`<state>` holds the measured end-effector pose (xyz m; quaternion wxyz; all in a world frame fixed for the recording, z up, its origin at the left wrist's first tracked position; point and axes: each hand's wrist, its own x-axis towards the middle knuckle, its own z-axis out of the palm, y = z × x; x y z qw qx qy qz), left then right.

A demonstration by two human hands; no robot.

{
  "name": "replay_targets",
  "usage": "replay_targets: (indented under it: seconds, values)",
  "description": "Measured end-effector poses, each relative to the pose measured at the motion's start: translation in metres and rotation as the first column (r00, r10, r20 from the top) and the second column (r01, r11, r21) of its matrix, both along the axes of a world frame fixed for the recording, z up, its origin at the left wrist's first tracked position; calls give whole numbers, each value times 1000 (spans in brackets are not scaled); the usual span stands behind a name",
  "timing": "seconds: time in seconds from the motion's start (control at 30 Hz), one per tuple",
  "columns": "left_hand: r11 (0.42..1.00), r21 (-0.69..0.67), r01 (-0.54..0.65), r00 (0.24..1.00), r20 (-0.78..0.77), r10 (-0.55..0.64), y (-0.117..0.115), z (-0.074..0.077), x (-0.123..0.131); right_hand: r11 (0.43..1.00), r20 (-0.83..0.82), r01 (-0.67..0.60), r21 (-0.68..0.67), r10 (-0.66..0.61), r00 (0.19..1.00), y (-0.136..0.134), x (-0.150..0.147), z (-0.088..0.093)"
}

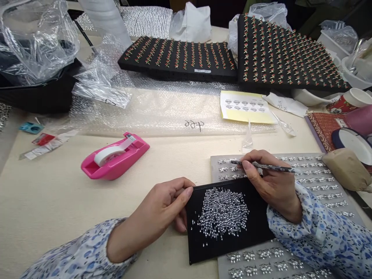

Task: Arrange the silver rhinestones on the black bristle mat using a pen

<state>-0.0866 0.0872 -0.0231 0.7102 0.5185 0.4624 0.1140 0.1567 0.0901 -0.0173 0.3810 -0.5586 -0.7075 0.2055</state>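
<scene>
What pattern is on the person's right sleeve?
The right sleeve is white with blue flower shapes, best seen in the head view.

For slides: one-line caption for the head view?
Left hand steadies black board of loose rhinestones; right hand holds pencil-like pick.

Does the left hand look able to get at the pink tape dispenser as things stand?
Probably yes: nothing stands between the left hand and the dispenser, though it would first release the black tray.

The tape dispenser (116, 162) is glossy pink plastic. The tray (255, 228) has a matt black finish, and the stones on it (222, 213) glitter like cut glass. The pencil-shaped stick (263, 166) looks lacquered and glossy. Clear plastic bubble wrap (151, 112) shines on the table (43, 201), whose cream surface looks finely woven.
</scene>
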Motion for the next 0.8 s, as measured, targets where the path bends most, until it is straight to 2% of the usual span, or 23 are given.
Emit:
replay_targets:
  seconds: [0.6,0.8]
  values:
    - [1000,-4,-13,1000,15,13,0,-1,0,1000,22,-20,-9,21,1000,0,1,0]
    - [1000,-2,-5,1000,21,5,0,-1,0,1000,-79,-27,9,27,996,-3,2,2]
